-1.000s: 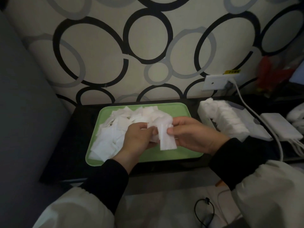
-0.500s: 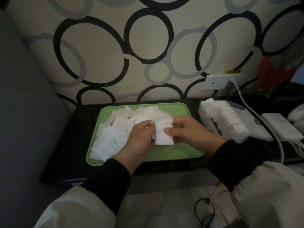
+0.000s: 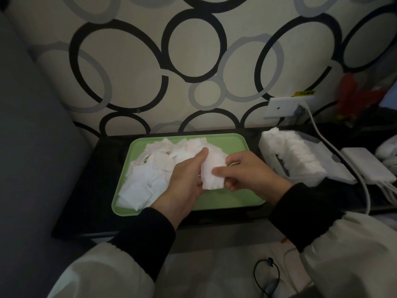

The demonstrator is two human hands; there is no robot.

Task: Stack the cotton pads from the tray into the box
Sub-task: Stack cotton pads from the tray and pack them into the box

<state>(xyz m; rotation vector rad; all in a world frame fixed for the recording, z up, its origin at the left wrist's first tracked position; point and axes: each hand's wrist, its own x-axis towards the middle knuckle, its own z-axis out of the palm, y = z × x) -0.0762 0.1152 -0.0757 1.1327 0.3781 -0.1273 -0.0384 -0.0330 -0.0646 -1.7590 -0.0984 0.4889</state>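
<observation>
- Head view. Both hands are over the green tray [image 3: 236, 200] with a small sheaf of cotton pads [image 3: 212, 176] held between them, above the tray's bare right half.
- Left hand [image 3: 184, 181]: fingers curled round the sheaf from the left, thumb up along its top edge. Right hand [image 3: 247, 175]: thumb and fingertips pinch the right edge.
- The loose heap of pads [image 3: 150, 168] lies across the tray's left and back. The box [image 3: 337, 168] sits to the right of the tray, with a row of pads [image 3: 296, 155] already standing in it.
- Risk: the sheaf looks uneven at its lower edge. If the pinch is light, the inner pads could slide out on the way across and drop onto the dark tabletop.
- Risk: the filled row bulges above the box rim. Pushing a new sheaf in could tip its neighbours or spill the end pads.
- Risk: a white cable [image 3: 322, 134] runs close along the box's far side. A sleeve sweeping right might snag it and shift the box.
- The light is dim, so the number of pads in the sheaf can't be read.
</observation>
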